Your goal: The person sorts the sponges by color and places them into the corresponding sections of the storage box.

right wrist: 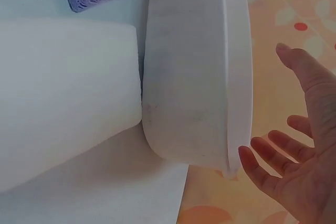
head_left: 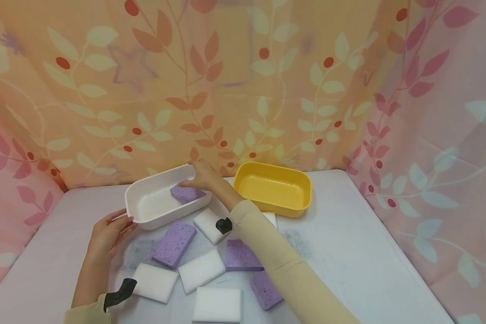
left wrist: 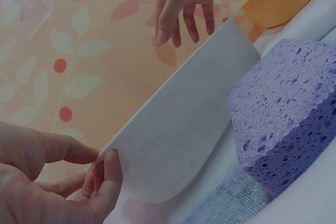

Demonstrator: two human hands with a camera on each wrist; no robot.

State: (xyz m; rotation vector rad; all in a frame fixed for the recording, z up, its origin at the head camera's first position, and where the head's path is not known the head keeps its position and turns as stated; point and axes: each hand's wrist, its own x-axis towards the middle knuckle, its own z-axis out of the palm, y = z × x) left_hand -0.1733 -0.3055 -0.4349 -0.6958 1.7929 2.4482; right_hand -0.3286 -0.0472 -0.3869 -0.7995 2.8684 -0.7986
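Note:
A white plastic tub stands toward the back left of the table, with one purple sponge lying inside at its right end. At the tub's left corner my left hand pinches the rim between thumb and fingers; the left wrist view shows this grip closely. My right hand is over the tub's right end, above the sponge. In the right wrist view that hand has its fingers spread and loosely bent, with nothing held and the fingertips close by the rim.
A yellow tub stands right of the white one. In front lie several loose sponges, among them a purple one, a white one, and another purple one partly behind my right sleeve. A patterned curtain hangs behind the table.

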